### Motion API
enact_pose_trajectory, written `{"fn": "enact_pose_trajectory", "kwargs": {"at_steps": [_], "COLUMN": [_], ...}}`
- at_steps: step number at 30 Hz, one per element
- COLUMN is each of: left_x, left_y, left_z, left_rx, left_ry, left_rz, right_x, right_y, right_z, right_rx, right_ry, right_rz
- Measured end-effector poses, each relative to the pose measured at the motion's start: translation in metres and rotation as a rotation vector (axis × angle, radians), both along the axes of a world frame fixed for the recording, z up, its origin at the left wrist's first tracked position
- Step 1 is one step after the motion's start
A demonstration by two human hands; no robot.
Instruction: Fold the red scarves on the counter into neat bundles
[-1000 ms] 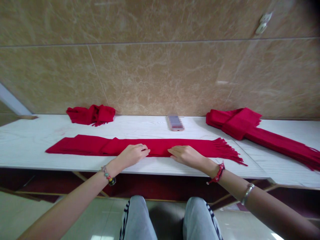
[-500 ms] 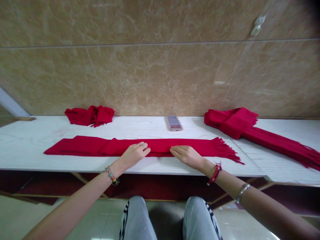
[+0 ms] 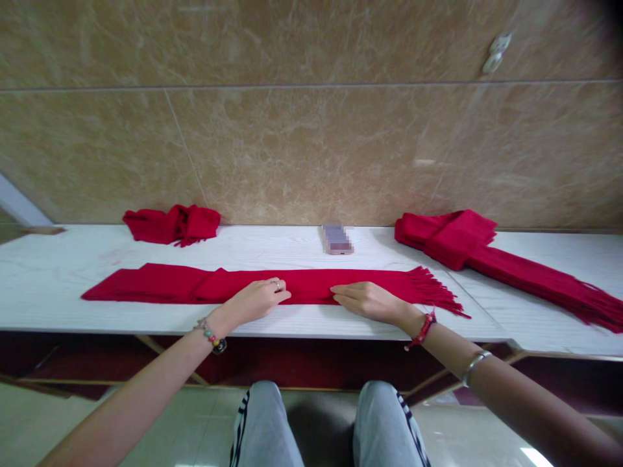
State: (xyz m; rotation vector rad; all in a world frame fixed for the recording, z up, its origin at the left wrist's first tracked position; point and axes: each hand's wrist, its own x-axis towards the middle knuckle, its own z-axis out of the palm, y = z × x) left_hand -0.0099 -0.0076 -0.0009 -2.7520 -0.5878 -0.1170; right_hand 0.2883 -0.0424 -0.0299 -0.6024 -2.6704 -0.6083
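A long red scarf (image 3: pixel 311 285) lies folded lengthwise along the front of the white tabletop, its fringe at the right end. My left hand (image 3: pixel 260 298), a ring on one finger, is closed at the scarf's near edge, left of the middle. A short way to the right, my right hand (image 3: pixel 366 301) pinches the same edge, its fingers pressed together over the cloth. Both thumbs are mostly hidden. Between the hands the cloth lies nearly flat, and some creases show left of my left hand.
Behind the scarf, a bunched red cloth (image 3: pixel 172 224) with fringe lies at the left and a phone (image 3: pixel 337 239) near the middle. Another red fringed scarf (image 3: pixel 452 240), folded over itself, lies at the right. A tiled wall (image 3: pixel 302 149) borders the white tabletop (image 3: pixel 263 243).
My hands remain at the near edge of the scarf, with only tiny shifts of the fingers. The whole view has drifted slightly, so things appear a little further left.
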Motion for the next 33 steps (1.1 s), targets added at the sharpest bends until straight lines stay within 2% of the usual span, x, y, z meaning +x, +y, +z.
{"fn": "enact_pose_trajectory", "kwargs": {"at_steps": [4,8,14,20,27,30,33], "left_x": [0.001,0.003,0.006,0.006,0.001,-0.008,-0.016], "left_y": [-0.001,0.0,0.0,-0.005,-0.002,0.001,0.002], "left_z": [0.001,0.005,0.012,0.004,-0.002,-0.008,-0.01], "left_rx": [-0.003,-0.01,-0.021,-0.088,-0.305,-0.336,-0.332], "left_ry": [0.019,0.05,-0.008,-0.011,-0.112,-0.061,0.005], "left_rz": [0.016,0.038,0.097,0.081,0.131,0.146,0.081], "right_x": [-0.004,-0.009,-0.006,-0.005,-0.005,-0.003,-0.004], "right_y": [-0.001,-0.001,-0.006,-0.012,-0.011,-0.009,-0.008], "right_z": [0.004,0.009,0.012,0.005,-0.002,-0.004,-0.004], "right_rx": [0.018,-0.022,-0.033,-0.079,-0.142,-0.162,-0.195], "right_ry": [-0.074,-0.122,0.03,0.092,0.085,0.068,0.043], "right_rz": [-0.029,-0.116,-0.158,-0.079,-0.14,-0.159,-0.179]}}
